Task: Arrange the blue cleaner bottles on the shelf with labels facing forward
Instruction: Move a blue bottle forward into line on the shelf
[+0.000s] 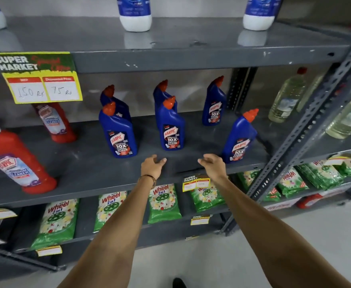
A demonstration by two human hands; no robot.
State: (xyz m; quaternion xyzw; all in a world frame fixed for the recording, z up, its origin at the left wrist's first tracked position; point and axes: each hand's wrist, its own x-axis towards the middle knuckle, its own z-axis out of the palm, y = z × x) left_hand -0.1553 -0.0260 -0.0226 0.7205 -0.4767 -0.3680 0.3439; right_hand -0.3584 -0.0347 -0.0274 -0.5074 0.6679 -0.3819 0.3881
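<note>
Deep blue cleaner bottles (118,134) with orange-red caps are seen on a dark grey shelf (87,169). Red bottles (19,161) with white caps are shown at left, green floral-patterned detergent packs (56,221) below, and a yellow-bordered price sign (39,76) above.

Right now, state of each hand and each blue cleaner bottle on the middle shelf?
Left hand: open, empty.
Right hand: open, empty.
Front-left blue plastic bottle: upright, label forward.
Front-middle blue bottle: upright, label forward.
Front-right blue bottle: label forward.
Back-right blue bottle: upright, label forward.
</note>
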